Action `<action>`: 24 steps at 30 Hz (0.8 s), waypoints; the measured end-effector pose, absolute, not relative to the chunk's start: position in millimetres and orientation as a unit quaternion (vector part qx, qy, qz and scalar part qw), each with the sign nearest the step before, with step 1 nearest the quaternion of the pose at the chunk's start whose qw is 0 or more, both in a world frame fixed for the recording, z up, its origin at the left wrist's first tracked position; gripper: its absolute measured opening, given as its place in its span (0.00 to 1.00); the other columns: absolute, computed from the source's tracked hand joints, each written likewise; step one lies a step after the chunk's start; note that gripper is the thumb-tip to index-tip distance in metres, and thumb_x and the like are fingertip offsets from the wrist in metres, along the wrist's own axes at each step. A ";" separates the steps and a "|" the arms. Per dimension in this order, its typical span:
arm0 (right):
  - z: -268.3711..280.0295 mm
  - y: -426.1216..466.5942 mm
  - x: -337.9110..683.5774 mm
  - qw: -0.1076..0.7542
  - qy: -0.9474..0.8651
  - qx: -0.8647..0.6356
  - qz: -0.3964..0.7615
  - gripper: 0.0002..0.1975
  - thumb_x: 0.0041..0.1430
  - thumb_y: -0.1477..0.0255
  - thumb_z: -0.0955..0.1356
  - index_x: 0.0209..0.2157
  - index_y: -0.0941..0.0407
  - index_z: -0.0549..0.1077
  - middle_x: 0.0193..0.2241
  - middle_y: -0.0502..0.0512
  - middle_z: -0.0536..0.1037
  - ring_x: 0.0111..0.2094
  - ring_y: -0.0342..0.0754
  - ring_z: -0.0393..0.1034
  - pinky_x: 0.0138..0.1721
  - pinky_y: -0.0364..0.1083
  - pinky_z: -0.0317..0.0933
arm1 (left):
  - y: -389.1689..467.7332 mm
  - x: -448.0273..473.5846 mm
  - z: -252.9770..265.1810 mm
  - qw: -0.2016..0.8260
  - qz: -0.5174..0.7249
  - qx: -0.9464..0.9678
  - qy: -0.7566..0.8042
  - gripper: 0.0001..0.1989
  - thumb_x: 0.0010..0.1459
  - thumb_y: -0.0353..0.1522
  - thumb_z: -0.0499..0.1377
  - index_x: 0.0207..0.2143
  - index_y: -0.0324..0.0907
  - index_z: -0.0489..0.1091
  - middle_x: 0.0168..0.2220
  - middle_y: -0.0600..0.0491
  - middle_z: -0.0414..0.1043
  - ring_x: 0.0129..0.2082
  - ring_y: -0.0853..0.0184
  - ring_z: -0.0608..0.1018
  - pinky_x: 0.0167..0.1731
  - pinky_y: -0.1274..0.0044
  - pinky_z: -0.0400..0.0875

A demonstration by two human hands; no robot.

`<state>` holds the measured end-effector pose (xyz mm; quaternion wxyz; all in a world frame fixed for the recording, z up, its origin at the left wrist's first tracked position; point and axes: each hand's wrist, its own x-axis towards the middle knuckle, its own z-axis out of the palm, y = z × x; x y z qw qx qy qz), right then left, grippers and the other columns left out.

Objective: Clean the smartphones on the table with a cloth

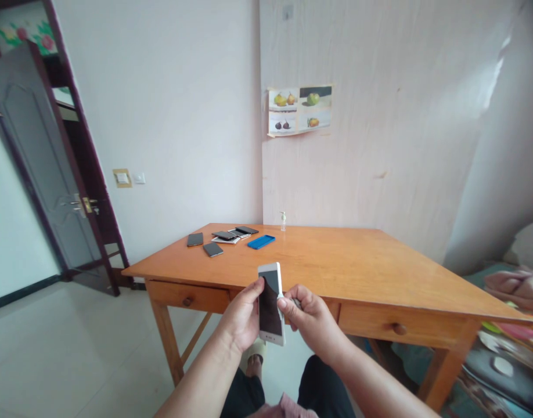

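My left hand [244, 313] is closed around a white smartphone [270, 313] with a dark screen, its thumb lying along the left edge. The phone is held upright, tilted slightly, in front of the table's near edge. At the phone's right edge, my right hand [310, 316] has its fingers curled and its thumb pressed close to the side. A bit of something greyish shows between those fingers, too small to name. Farther back on the table lie a blue phone case [261, 242] and several dark phones, one of them a loose phone [213, 249] nearest the front.
The wooden table [327, 261] has drawers along its front. A small clear pump bottle [283, 222] stands at the back edge, by the wall. Stacked phones [225, 235] lie left of the blue case. Assorted items, including a black bag [501, 371], are at the right.
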<state>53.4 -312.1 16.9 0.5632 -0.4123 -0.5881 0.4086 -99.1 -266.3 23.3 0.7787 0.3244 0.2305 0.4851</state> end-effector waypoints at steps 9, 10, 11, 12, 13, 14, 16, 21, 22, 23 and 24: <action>47.8 -296.6 64.0 0.593 -0.569 -0.381 0.424 0.22 0.56 0.51 0.70 0.25 0.54 0.64 0.15 0.42 0.63 0.17 0.38 0.52 0.21 0.41 0.46 | -272.0 -90.9 25.9 0.781 0.476 0.344 0.211 0.13 0.55 0.38 0.67 0.38 0.38 0.76 0.31 0.49 0.78 0.27 0.63 0.77 0.38 0.69 0.73; 40.6 -302.2 60.8 0.580 -0.571 -0.380 0.439 0.22 0.56 0.51 0.70 0.25 0.54 0.64 0.15 0.42 0.63 0.17 0.38 0.52 0.21 0.41 0.45 | -269.9 -93.1 27.5 0.786 0.474 0.336 0.212 0.13 0.54 0.38 0.67 0.36 0.38 0.76 0.30 0.49 0.78 0.27 0.63 0.77 0.38 0.69 0.73; 32.0 -308.5 57.4 0.565 -0.576 -0.379 0.454 0.22 0.56 0.51 0.70 0.26 0.54 0.64 0.14 0.42 0.63 0.17 0.38 0.52 0.21 0.41 0.45 | -267.5 -95.7 29.1 0.790 0.474 0.324 0.217 0.12 0.54 0.38 0.68 0.34 0.38 0.75 0.28 0.50 0.77 0.27 0.63 0.77 0.38 0.69 0.73; 23.1 -314.8 54.3 0.550 -0.582 -0.377 0.465 0.22 0.56 0.51 0.70 0.26 0.55 0.65 0.14 0.42 0.63 0.17 0.38 0.52 0.21 0.41 0.46 | -264.9 -98.4 30.7 0.791 0.477 0.309 0.225 0.12 0.55 0.38 0.67 0.32 0.38 0.75 0.27 0.51 0.76 0.26 0.64 0.77 0.38 0.69 0.73; 14.6 -320.6 51.6 0.535 -0.587 -0.375 0.477 0.22 0.56 0.51 0.71 0.26 0.55 0.65 0.14 0.42 0.63 0.17 0.38 0.53 0.22 0.41 0.46 | -262.5 -100.8 32.1 0.790 0.484 0.294 0.235 0.11 0.55 0.38 0.67 0.32 0.39 0.74 0.27 0.52 0.76 0.25 0.65 0.77 0.37 0.69 0.73; 7.4 -325.2 49.8 0.523 -0.592 -0.374 0.485 0.22 0.55 0.52 0.71 0.26 0.55 0.65 0.14 0.41 0.64 0.17 0.38 0.53 0.22 0.41 0.46 | -260.5 -102.9 33.1 0.787 0.492 0.281 0.243 0.10 0.55 0.38 0.67 0.32 0.39 0.74 0.26 0.53 0.75 0.25 0.66 0.76 0.37 0.69 0.73; 0.0 -329.5 49.2 0.508 -0.598 -0.377 0.491 0.22 0.55 0.52 0.71 0.27 0.54 0.65 0.14 0.41 0.63 0.17 0.38 0.53 0.22 0.41 0.46 | -258.3 -104.8 34.0 0.779 0.507 0.271 0.252 0.10 0.55 0.37 0.67 0.32 0.40 0.74 0.26 0.54 0.75 0.25 0.67 0.76 0.37 0.70 0.73; 24.8 -308.8 62.2 0.546 -0.593 -0.400 0.437 0.22 0.56 0.51 0.70 0.26 0.55 0.66 0.14 0.42 0.63 0.17 0.38 0.52 0.21 0.41 0.46 | -264.0 -95.9 30.5 0.773 0.487 0.336 0.230 0.13 0.52 0.39 0.69 0.33 0.38 0.76 0.29 0.50 0.77 0.31 0.61 0.79 0.38 0.70 0.72; 33.1 -302.2 65.5 0.560 -0.586 -0.401 0.426 0.22 0.56 0.51 0.70 0.26 0.55 0.66 0.14 0.41 0.63 0.17 0.38 0.52 0.21 0.41 0.46 | -265.8 -93.1 29.7 0.769 0.487 0.351 0.219 0.14 0.51 0.38 0.70 0.35 0.38 0.76 0.31 0.49 0.78 0.34 0.60 0.79 0.40 0.70 0.71; 40.5 -296.2 68.4 0.574 -0.581 -0.400 0.416 0.22 0.56 0.51 0.70 0.26 0.55 0.65 0.14 0.42 0.63 0.17 0.38 0.52 0.21 0.41 0.46 | -267.4 -90.7 28.9 0.765 0.489 0.363 0.210 0.14 0.51 0.38 0.70 0.37 0.38 0.77 0.34 0.48 0.79 0.36 0.59 0.80 0.42 0.70 0.71; 46.2 -291.4 70.4 0.586 -0.575 -0.398 0.409 0.22 0.56 0.50 0.70 0.26 0.55 0.65 0.14 0.42 0.63 0.17 0.38 0.52 0.21 0.41 0.45 | -268.5 -88.8 28.2 0.761 0.492 0.372 0.202 0.15 0.51 0.37 0.70 0.39 0.38 0.77 0.36 0.48 0.79 0.39 0.58 0.80 0.43 0.71 0.70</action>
